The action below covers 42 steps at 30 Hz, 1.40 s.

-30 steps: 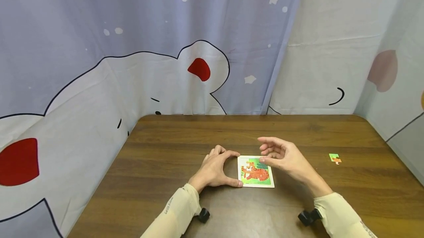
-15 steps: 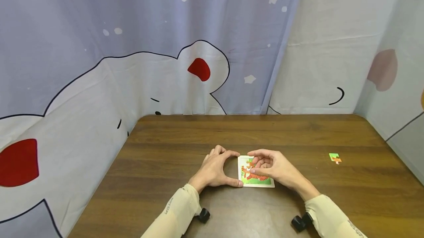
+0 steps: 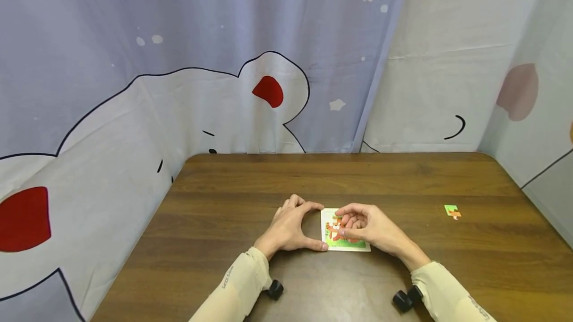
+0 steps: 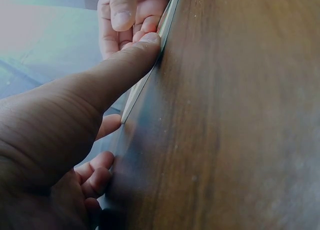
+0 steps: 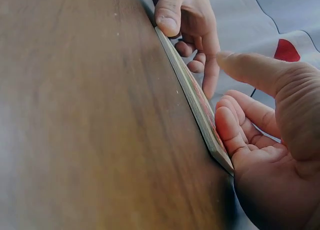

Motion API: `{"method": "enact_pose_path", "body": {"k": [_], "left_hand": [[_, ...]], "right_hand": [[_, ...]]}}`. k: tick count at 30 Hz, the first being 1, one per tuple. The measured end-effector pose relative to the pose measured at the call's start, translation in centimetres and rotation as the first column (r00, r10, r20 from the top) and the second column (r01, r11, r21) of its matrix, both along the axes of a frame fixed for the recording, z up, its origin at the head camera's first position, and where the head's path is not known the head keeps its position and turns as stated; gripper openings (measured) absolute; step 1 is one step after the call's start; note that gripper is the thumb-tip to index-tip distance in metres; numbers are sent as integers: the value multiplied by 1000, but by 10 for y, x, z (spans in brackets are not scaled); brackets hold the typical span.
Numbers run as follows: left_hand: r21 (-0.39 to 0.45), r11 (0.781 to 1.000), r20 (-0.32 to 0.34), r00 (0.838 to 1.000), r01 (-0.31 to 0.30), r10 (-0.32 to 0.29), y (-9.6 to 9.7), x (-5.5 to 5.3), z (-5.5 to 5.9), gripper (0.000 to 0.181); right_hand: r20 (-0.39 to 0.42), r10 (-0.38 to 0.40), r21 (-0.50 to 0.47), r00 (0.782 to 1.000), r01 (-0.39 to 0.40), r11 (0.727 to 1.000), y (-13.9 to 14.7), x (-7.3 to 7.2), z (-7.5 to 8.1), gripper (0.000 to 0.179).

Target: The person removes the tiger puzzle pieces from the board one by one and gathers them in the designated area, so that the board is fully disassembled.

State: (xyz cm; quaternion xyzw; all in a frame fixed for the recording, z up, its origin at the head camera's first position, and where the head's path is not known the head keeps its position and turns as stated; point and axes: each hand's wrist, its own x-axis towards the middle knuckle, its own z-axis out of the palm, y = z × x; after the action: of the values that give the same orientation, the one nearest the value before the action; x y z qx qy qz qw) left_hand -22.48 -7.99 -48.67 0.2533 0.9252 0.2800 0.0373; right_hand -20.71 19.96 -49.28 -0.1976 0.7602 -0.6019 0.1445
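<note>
A small square tiger jigsaw puzzle [image 3: 348,247] with a pale border lies flat on the table, and the right wrist view shows its thin layered edge. My left hand [image 3: 288,227] holds its left side, thumb at the near corner and index finger at the far corner. Over the picture is my right hand [image 3: 369,225], its fingers loosely curled and the fingertips close on the surface. In the right wrist view the right thumb [image 5: 255,72] stands apart from the fingers, with nothing visible between them. The right hand hides much of the puzzle's upper right.
A loose jigsaw piece [image 3: 452,211], green and orange, lies to the right on the brown wooden table [image 3: 250,177]. A printed curtain [image 3: 201,103] hangs behind the table's far edge and along its sides. Small black devices sit at both wrists.
My right hand has moved left and slightly nearer, from the puzzle's far right corner to over the middle of the picture. It stays nearly still over the last half second, as does the left hand.
</note>
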Motion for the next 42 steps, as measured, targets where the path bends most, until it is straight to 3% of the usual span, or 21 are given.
{"method": "enact_pose_path", "body": {"k": [24, 32, 42], "left_hand": [[-3, 1000, 14, 1000, -2, 2, 0, 1, 1, 96], [-5, 1000, 13, 1000, -2, 2, 1, 0, 2, 96], [-3, 1000, 21, 1000, -1, 1, 0, 0, 2, 96]], "right_hand": [[-157, -32, 178, 987, 60, 982, -5, 1, 0, 40], [-289, -32, 259, 957, 111, 959, -5, 1, -2, 38], [-382, -41, 323, 923, 175, 930, -11, 3, -3, 41]]}}
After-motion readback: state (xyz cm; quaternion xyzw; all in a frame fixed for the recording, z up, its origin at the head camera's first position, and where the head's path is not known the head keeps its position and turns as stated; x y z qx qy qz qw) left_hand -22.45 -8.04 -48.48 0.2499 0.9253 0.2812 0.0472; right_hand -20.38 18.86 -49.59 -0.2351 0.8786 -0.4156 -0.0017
